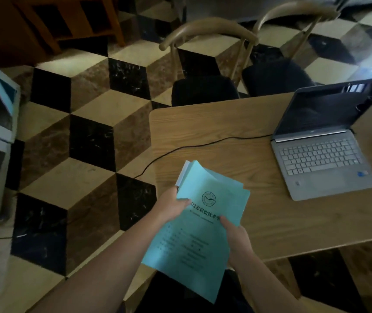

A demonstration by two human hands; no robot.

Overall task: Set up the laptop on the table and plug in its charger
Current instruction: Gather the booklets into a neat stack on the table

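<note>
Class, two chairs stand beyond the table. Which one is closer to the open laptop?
The right-hand chair, whose dark seat sits just behind the laptop lid. The other chair stands further left, by the table corner.

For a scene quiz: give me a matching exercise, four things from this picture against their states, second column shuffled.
Things:
1. laptop
2. charger cable
3. blue booklets
4. chairs

States:
A. held in both hands
B. open on the table, screen dark
C. tucked at the table's far edge
D. trailing off the table's left edge

Pairs: 1-B, 2-D, 3-A, 4-C
</note>
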